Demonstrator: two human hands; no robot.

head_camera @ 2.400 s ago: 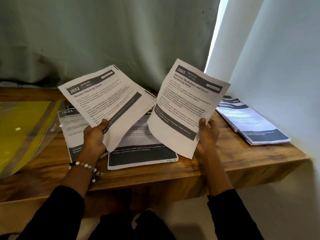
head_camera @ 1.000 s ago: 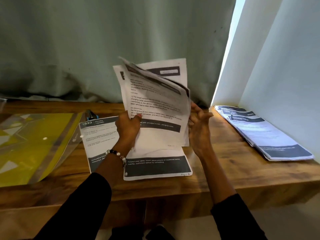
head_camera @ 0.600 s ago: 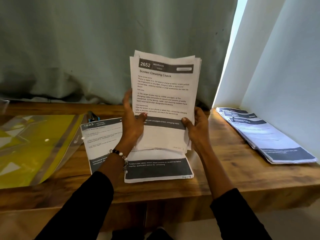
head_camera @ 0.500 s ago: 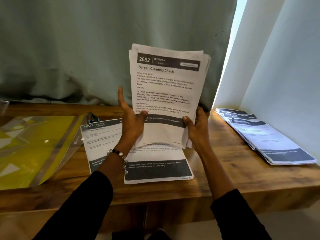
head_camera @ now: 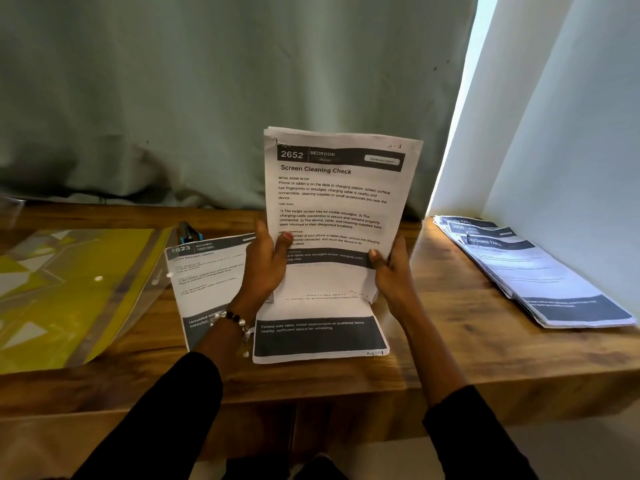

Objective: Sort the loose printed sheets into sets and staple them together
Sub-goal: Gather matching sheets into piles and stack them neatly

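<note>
I hold a small stack of printed sheets point(head_camera: 332, 202) upright, its bottom edge down on the papers on the desk; the front page reads "2652 Screen Cleaning Check". My left hand point(head_camera: 266, 268) grips the stack's left edge, thumb on the front. My right hand point(head_camera: 391, 271) grips its lower right edge. Beneath it lies a flat sheet with a dark footer band point(head_camera: 322, 336). To its left lies a sheet headed "623 Kitchen" point(head_camera: 204, 275). A blue and black stapler point(head_camera: 187, 232) peeks out behind that sheet.
A yellow clear plastic folder point(head_camera: 69, 289) lies open at the left of the wooden desk point(head_camera: 450, 344). A fanned pile of printed sets point(head_camera: 533, 271) sits at the right by the white wall. A grey-green curtain hangs behind.
The two separate sheets in my hands were brought together into one stack. The stack was lifted, then lowered so its bottom edge meets the papers on the desk.
</note>
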